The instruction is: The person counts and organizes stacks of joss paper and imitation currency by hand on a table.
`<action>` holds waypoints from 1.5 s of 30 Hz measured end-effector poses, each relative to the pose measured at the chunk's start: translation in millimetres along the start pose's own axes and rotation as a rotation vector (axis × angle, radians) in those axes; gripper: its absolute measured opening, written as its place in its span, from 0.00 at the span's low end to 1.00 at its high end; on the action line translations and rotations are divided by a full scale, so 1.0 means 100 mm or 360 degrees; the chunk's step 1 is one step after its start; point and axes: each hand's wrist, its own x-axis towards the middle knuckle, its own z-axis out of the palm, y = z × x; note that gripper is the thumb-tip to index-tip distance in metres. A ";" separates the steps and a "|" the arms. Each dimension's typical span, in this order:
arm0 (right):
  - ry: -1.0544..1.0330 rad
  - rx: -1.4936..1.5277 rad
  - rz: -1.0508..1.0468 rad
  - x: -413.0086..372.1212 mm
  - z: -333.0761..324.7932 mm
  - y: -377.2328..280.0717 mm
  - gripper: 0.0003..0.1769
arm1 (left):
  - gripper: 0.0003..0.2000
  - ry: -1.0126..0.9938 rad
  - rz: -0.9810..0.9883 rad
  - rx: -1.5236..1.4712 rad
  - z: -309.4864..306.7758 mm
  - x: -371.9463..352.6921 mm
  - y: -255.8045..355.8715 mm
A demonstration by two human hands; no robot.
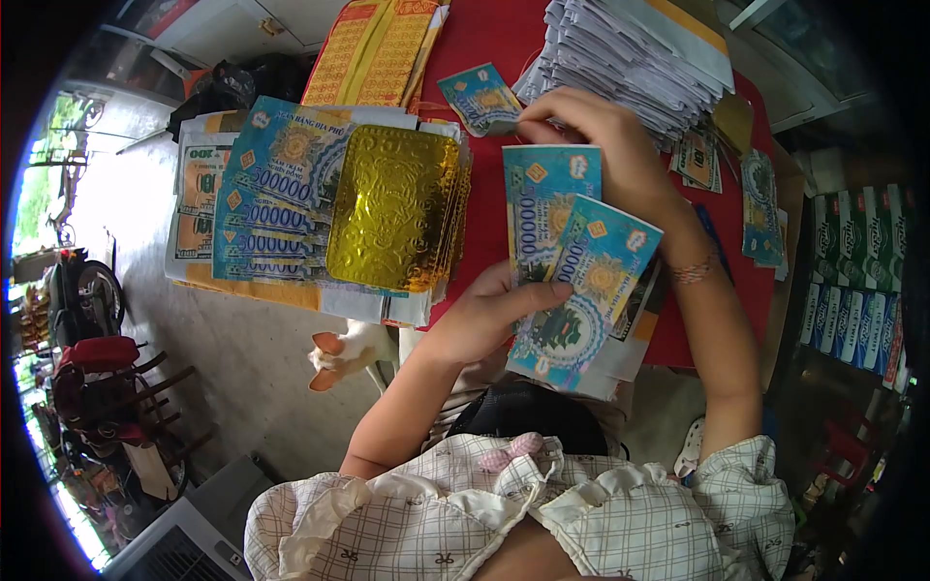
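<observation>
Grey floor spreads around a red table, with a motorbike at the far left and green boxes stacked at the far right. Near the table's front edge, a small white animal with orange ears stands on the floor.

Left hand is clamped on a bundle of blue joss banknotes, which is above the front part of the table. Its thumb presses on the upper side, and its other fingers go beneath. Two blue notes are spread on top, overlapping, with whitish paper visible below them.

Right hand is bent beyond this bundle, its fingertips at the lower corner of a single blue note. I cannot tell whether these fingertips are closed on it or only touch it.

To the left lies a wide layered stack: dollar-like notes, fanned blue notes, and an embossed gold foil sheet on top. Behind it are yellow-and-red patterned papers. Beyond the right hand stands a thick pile of white papers.
</observation>
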 end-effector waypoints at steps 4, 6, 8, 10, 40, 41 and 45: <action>0.0189 0.0450 0.0390 -0.15 -0.22 -0.15 0.07 | 0.20 0.0110 0.0068 -0.0258 0.03 0.07 0.01; 0.0274 0.0483 0.0389 -0.23 -0.34 -0.23 0.06 | 0.20 0.0060 0.0099 -0.0298 0.03 0.10 0.04; 0.0427 0.0530 0.0354 -0.29 -0.44 -0.26 0.05 | 0.21 0.0015 0.0130 -0.0335 0.05 0.13 0.06; 0.0371 0.0322 0.0164 -0.35 -0.55 -0.27 0.05 | 0.21 0.0090 0.0176 -0.0394 0.08 0.14 0.08; -0.0591 0.0561 0.0125 -0.57 -0.44 -0.46 0.11 | 0.15 0.0322 0.0264 0.0241 0.13 0.13 0.11; -0.0454 0.0424 0.0198 -0.55 -0.49 -0.46 0.10 | 0.15 0.0323 0.0259 0.0242 0.13 0.13 0.09; 0.0017 0.0106 0.0376 -0.51 -0.56 -0.38 0.14 | 0.15 0.0363 0.0218 0.0121 0.14 0.14 0.07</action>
